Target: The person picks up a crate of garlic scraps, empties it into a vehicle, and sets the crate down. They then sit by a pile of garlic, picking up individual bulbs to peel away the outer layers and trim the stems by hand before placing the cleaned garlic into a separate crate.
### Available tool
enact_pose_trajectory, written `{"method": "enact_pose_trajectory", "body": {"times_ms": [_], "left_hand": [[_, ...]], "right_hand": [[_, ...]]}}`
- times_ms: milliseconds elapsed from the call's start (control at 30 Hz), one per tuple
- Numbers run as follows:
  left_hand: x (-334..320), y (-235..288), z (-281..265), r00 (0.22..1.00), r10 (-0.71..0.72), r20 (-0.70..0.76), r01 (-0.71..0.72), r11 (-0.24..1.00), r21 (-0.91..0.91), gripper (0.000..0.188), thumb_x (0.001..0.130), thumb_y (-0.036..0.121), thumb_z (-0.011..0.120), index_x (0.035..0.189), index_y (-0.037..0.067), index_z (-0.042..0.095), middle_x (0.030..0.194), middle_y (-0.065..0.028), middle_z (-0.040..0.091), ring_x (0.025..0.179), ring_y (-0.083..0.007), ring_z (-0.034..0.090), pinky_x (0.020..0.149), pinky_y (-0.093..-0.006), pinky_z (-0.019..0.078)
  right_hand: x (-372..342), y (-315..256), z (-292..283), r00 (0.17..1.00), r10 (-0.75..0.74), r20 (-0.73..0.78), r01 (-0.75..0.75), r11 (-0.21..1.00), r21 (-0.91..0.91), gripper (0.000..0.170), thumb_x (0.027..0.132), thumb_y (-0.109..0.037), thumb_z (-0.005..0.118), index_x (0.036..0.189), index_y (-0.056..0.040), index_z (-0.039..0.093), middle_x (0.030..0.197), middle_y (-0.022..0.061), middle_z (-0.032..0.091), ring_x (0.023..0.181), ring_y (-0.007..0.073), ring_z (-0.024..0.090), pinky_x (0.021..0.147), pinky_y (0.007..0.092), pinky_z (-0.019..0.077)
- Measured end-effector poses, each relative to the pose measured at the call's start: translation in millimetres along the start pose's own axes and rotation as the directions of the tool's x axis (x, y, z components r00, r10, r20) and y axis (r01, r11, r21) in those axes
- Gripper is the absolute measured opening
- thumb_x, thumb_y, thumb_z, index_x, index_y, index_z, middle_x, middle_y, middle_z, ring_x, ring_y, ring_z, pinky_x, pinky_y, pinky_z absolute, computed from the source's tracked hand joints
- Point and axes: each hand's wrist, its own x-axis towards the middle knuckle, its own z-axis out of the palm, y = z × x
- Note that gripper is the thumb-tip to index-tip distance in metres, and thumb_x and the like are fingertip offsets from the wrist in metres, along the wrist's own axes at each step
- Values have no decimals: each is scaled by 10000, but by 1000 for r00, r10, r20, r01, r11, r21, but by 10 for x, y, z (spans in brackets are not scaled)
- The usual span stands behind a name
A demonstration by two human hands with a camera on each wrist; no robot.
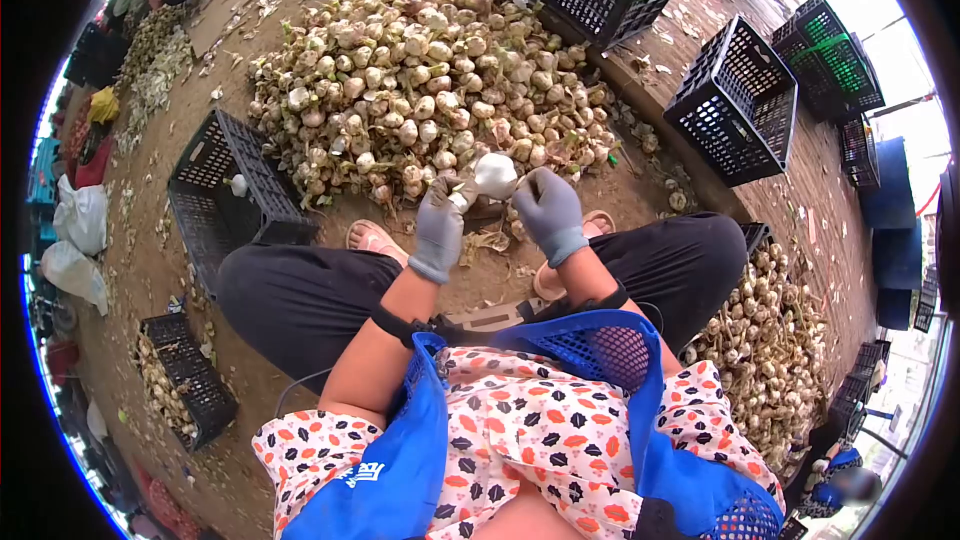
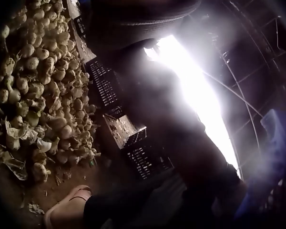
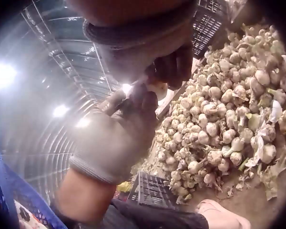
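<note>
A peeled-looking white garlic bulb [image 1: 495, 176] is held up between the two gloved hands, over the near edge of a big garlic heap [image 1: 420, 90]. My left hand [image 1: 438, 228], in a grey glove, grips it from the left with curled fingers. From the right, my right hand [image 1: 552, 212], gloved alike, pinches at the bulb's side. Seen from the right wrist, the bulb [image 3: 157, 89] is partly hidden by dark, dirty fingertips, with the left hand [image 3: 109, 143] below it. In the left wrist view the gloved hand is a dark blur at the top.
A black crate [image 1: 235, 195] with a white bulb in it lies by the left knee. More black crates [image 1: 735, 100] stand on the boards at right. Another garlic pile [image 1: 770, 340] lies beside the right leg; a small crate [image 1: 190, 380] sits at lower left.
</note>
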Motion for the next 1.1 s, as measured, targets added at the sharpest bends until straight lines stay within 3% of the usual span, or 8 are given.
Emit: {"method": "enact_pose_trajectory", "body": {"times_ms": [100, 333, 500, 567, 733, 833, 1000, 1100], "left_hand": [[-77, 181, 69, 995, -96, -22, 93, 991, -100, 147, 926, 135, 530, 998, 17, 582, 843, -97, 636, 752, -225, 661, 705, -366, 581], [8, -9, 78, 977, 214, 12, -214, 970, 113, 82, 881, 37, 602, 954, 18, 571, 878, -10, 616, 763, -67, 545, 697, -208, 460], [31, 23, 15, 998, 16, -59, -20, 998, -55, 72, 870, 15, 611, 921, 33, 563, 851, 6, 594, 766, -54, 529, 684, -210, 460], [43, -21, 5, 963, 268, 7, -267, 954, 139, 68, 874, 21, 607, 920, 32, 559, 847, 5, 594, 772, -56, 537, 686, -208, 461], [23, -28, -6, 925, 352, 145, -380, 883, 275, 70, 918, 44, 534, 973, 29, 576, 907, -48, 617, 809, -116, 603, 760, -249, 508], [3, 100, -14, 996, 2, 89, 2, 999, -44, 131, 925, 122, 510, 989, 20, 559, 882, -143, 653, 762, -268, 676, 718, -424, 584], [16, 120, -16, 993, -90, 72, 99, 984, -147, 101, 915, 117, 538, 959, 28, 556, 882, -101, 636, 786, -206, 656, 737, -356, 561], [42, -61, 12, 950, 275, 146, -303, 925, 230, 43, 906, 40, 568, 944, 34, 549, 909, -8, 581, 820, -65, 531, 744, -214, 456]], "right_hand": [[84, 151, -49, 951, 297, 83, -308, 929, 204, 298, 815, -296, 603, 725, -15, 556, 623, 145, 573, 553, 253, 545, 560, 363, 443], [-28, 14, 45, 989, 105, 109, -125, 972, 201, 354, 785, -364, 651, 748, -20, 575, 654, 108, 581, 583, 225, 561, 578, 339, 446], [31, 79, -23, 976, 190, 108, -208, 959, 191, 299, 789, -303, 628, 746, -13, 570, 650, 139, 575, 582, 274, 555, 569, 356, 437], [12, -94, -85, 977, 131, 170, -165, 965, 203, 252, 796, -258, 599, 755, -12, 565, 656, 169, 567, 585, 316, 545, 559, 366, 427], [-20, 45, 63, 991, 92, 98, -108, 979, 174, 253, 812, -258, 590, 746, -15, 569, 652, 166, 569, 579, 293, 550, 554, 352, 429], [25, 76, -6, 979, 202, 11, -201, 963, 179, 224, 805, -224, 592, 756, -6, 583, 633, 137, 584, 571, 225, 559, 556, 332, 436], [10, 14, -67, 960, 263, 95, -280, 891, 357, 244, 798, -240, 607, 773, 1, 576, 628, 106, 581, 572, 137, 541, 543, 285, 424], [-31, -69, -60, 983, 136, 126, -159, 968, 193, 283, 786, -283, 638, 761, -13, 558, 639, 119, 545, 580, 214, 538, 560, 325, 431]]}}
